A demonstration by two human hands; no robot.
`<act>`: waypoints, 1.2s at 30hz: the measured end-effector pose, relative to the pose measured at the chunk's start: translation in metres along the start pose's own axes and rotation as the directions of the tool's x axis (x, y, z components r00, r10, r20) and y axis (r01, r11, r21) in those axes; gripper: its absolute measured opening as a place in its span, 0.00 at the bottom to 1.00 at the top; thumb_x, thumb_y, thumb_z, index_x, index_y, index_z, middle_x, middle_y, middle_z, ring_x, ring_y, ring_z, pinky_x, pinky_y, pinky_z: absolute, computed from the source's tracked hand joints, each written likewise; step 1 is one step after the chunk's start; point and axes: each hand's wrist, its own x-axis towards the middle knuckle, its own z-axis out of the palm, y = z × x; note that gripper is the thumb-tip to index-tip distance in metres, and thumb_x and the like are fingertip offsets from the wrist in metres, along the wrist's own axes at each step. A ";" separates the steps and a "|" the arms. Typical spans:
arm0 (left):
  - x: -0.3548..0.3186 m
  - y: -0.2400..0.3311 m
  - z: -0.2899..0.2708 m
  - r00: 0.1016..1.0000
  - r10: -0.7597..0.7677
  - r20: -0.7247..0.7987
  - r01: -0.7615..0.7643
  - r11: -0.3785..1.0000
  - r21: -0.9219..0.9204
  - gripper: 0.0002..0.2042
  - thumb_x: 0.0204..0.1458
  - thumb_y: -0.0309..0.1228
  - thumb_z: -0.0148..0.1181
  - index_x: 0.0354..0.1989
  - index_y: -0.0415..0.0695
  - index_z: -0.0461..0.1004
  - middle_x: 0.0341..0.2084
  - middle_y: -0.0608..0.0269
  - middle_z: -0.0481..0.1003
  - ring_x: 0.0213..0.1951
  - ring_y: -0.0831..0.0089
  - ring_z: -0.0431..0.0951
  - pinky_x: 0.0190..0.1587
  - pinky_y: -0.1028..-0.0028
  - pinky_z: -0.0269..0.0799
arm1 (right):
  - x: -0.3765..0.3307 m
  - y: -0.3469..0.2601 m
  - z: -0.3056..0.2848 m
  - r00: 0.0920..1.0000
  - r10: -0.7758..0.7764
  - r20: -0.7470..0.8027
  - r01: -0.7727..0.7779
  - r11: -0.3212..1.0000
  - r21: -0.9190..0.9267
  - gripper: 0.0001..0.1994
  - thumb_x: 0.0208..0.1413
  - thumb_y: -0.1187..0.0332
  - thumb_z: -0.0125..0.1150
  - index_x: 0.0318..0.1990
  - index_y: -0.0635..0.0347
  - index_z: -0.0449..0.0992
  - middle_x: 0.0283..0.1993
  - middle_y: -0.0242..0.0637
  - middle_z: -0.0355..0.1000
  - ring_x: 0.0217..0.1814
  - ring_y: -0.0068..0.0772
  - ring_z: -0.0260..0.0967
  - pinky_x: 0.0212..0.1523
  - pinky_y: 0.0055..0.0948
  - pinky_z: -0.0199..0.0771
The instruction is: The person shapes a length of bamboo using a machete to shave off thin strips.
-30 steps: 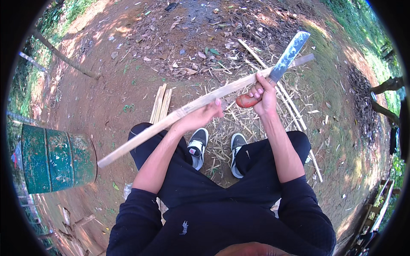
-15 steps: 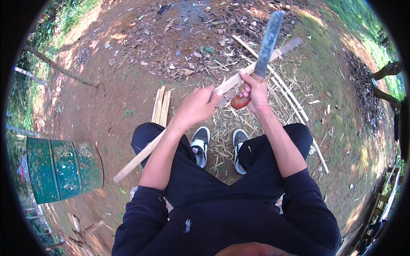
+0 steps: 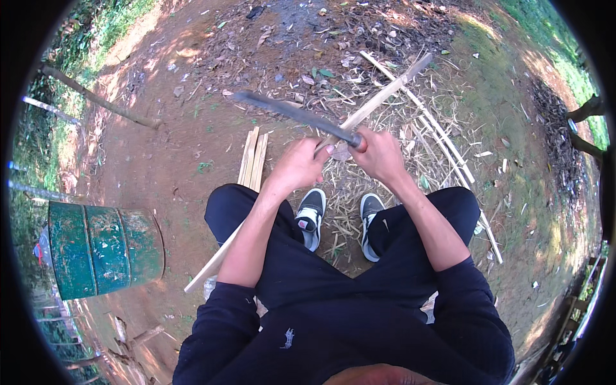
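My left hand (image 3: pixel 296 165) is closed around a long, pale bamboo strip (image 3: pixel 385 92). The strip slants from beside my left thigh, under my left forearm, up to the far right. In my right hand (image 3: pixel 380 154) is the handle of a machete (image 3: pixel 289 110), my fingers wrapped round it. Its dark blade points to the far left and crosses the strip just beyond my left hand. Whether the edge touches the strip I cannot tell. Both hands are close together above the ground in front of my shoes.
Several short pale strips (image 3: pixel 254 159) lie by my left knee. Longer thin strips (image 3: pixel 443 138) rest on the right among scattered shavings (image 3: pixel 346 221). A green metal drum (image 3: pixel 106 249) is at the left, with a thin pole (image 3: pixel 99 99) beyond it. Dry leaves cover the far ground.
The machete has swung from pointing up and away to pointing left across the strip. My right hand has come down and nearer my left hand, which still holds the strip.
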 end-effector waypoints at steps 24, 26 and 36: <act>-0.031 -0.003 -0.016 0.991 -0.045 -0.125 0.076 0.964 0.256 0.16 0.63 0.36 0.50 0.35 0.33 0.76 0.22 0.36 0.75 0.31 0.40 0.78 0.35 0.48 0.69 | 0.036 0.080 0.014 0.943 0.333 -0.019 -0.321 0.893 -0.316 0.11 0.62 0.64 0.54 0.38 0.62 0.77 0.16 0.34 0.71 0.14 0.26 0.69 0.12 0.30 0.69; -0.027 -0.014 -0.009 0.984 0.055 -0.170 -0.001 0.953 0.303 0.16 0.63 0.36 0.50 0.34 0.33 0.76 0.21 0.37 0.75 0.30 0.41 0.78 0.35 0.49 0.69 | 0.039 0.097 0.010 0.918 0.392 -0.069 -0.389 0.847 -0.361 0.11 0.62 0.64 0.55 0.40 0.63 0.77 0.19 0.36 0.74 0.15 0.27 0.71 0.14 0.31 0.72; -0.026 -0.002 -0.029 0.983 -0.110 -0.145 0.133 0.978 0.159 0.16 0.61 0.34 0.51 0.39 0.31 0.76 0.29 0.33 0.76 0.37 0.38 0.78 0.43 0.46 0.71 | 0.011 0.050 0.049 0.985 -0.173 0.018 0.170 0.941 -0.292 0.05 0.57 0.68 0.57 0.32 0.59 0.74 0.14 0.35 0.70 0.13 0.29 0.69 0.13 0.33 0.71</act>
